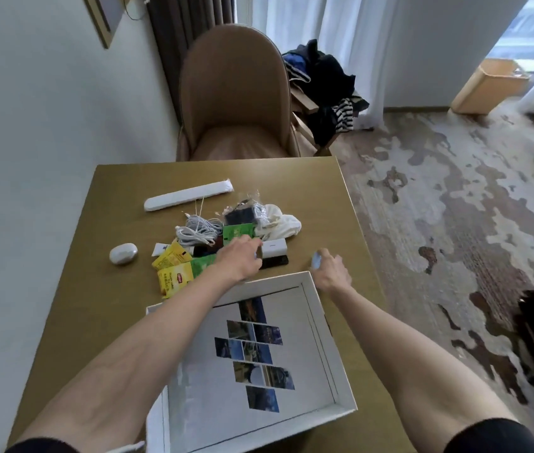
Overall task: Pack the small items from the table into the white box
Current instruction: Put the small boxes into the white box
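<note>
Packing looks barely begun. The white box (278, 279) lies open at the near edge of the bench (95, 289), and only a printed sheet shows inside, though the forearms hide part of it. The tea bags (174, 273), coiled cable (198, 230), white pebble-shaped case (123, 253) and long white pouch (189, 195) lie beyond it. The left hand (239, 258) reaches into the pile, its fingers bent down; I cannot tell whether they grip anything. The right hand (329, 271), beside the box's far corner, pinches what seems a small pale blue item (315, 259).

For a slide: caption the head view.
Left hand reaches the pile; right hand grips a pale item beside white box.
</note>
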The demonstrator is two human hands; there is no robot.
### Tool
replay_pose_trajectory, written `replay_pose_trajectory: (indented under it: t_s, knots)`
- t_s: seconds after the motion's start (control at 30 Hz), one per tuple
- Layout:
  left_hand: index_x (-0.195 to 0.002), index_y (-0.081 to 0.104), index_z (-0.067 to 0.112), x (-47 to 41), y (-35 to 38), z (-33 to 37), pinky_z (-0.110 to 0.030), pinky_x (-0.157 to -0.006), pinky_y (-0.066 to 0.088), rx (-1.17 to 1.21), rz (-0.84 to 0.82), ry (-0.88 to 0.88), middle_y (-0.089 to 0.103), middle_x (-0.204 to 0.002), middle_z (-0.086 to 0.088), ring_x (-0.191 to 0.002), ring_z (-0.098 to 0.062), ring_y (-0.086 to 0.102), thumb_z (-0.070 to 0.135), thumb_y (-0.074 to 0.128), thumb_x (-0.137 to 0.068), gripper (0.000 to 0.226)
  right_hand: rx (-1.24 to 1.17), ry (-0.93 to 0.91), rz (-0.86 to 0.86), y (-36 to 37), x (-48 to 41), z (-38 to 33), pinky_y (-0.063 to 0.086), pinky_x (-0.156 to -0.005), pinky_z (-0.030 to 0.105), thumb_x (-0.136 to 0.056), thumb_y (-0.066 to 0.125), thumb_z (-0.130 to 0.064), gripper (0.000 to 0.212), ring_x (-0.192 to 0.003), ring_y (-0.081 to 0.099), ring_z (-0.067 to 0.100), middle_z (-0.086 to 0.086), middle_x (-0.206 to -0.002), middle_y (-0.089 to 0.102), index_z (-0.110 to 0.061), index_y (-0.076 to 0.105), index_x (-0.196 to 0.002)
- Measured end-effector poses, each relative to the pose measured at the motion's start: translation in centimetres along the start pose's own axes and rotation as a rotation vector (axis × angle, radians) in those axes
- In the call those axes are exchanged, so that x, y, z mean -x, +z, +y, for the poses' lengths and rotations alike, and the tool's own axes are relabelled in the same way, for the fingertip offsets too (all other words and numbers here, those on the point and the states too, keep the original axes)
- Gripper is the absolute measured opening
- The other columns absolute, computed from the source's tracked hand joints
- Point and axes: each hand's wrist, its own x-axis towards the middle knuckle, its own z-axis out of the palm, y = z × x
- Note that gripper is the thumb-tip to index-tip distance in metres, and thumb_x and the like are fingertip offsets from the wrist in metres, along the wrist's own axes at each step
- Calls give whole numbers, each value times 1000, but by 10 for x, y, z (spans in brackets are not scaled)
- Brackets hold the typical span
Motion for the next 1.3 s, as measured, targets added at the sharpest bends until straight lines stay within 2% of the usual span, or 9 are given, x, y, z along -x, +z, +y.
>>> replay_pose_trajectory:
  t_s: [0.17,0.33,0.43,0.57,0.67,0.87,1.03,1.17,1.3]
  knots:
    - [-133,43,13,-45,12,12,-47,-92,47,-236,27,175,41,-143,-8,-131,-28,38,15,49,-90,44,-16,-14,52,5,-10,-1,43,-80,40,-90,59,-28,44,-105,57,35,13,-120,54,-20,41,-129]
    - [-125,44,11,-71,25,17,-37,-74,49,-401,39,260,51,-129,-8,-118,-28,49,17,54,-89,39,-418,-70,74,-14,-5,21,53,-87,38,-83,66,-26,68,-100,63,24,10,-119,63,-19,36,-144]
    - [-120,48,11,-77,30,13,-36,-71,53,-352,56,287,55,-122,-7,-109,-26,54,17,54,-88,33,-632,-131,120,-31,6,31,58,-73,27,-80,69,-30,62,-91,65,10,1,-110,65,-22,48,-137]
    - [-110,51,10,-67,20,15,-42,-73,54,-210,51,318,54,-114,-8,-97,-29,58,21,55,-88,25,-779,-241,124,-48,27,29,61,-75,34,-82,69,-36,51,-94,68,13,-5,-107,67,-23,56,-129]
    - [-111,52,9,-43,3,16,-42,-75,53,-32,132,318,54,-113,-7,-90,-29,61,24,58,-88,28,-827,-357,91,-55,46,22,60,-66,28,-86,70,-37,47,-92,67,10,-2,-107,66,-24,56,-129]
    - [-116,56,12,64,-21,-7,-27,-76,51,202,294,303,56,-108,0,-90,-14,57,21,69,-81,38,-722,-614,10,-55,90,6,57,-67,21,-88,70,-26,45,-93,61,-1,-5,-107,65,-19,56,-130]
    - [-84,69,12,163,-17,-32,-10,-62,44,270,623,201,56,-89,2,-72,-7,54,4,64,-82,9,-455,-832,-135,-28,126,-13,55,-84,22,-86,70,-27,50,-98,58,-3,-15,-113,61,-21,53,-133]
    - [-90,68,5,182,5,-30,-28,-67,50,242,564,99,61,-93,-7,-76,-14,55,-4,57,-85,15,-334,-868,-104,-11,138,-28,53,-88,30,-85,72,-18,48,-99,58,8,3,-119,66,-15,56,-130]
    - [-100,64,11,191,20,-47,-35,-78,55,188,447,72,63,-104,-2,-90,-15,61,4,51,-91,18,-194,-880,-84,-5,134,-28,52,-82,31,-84,70,-18,44,-97,60,16,4,-116,67,-18,57,-126]
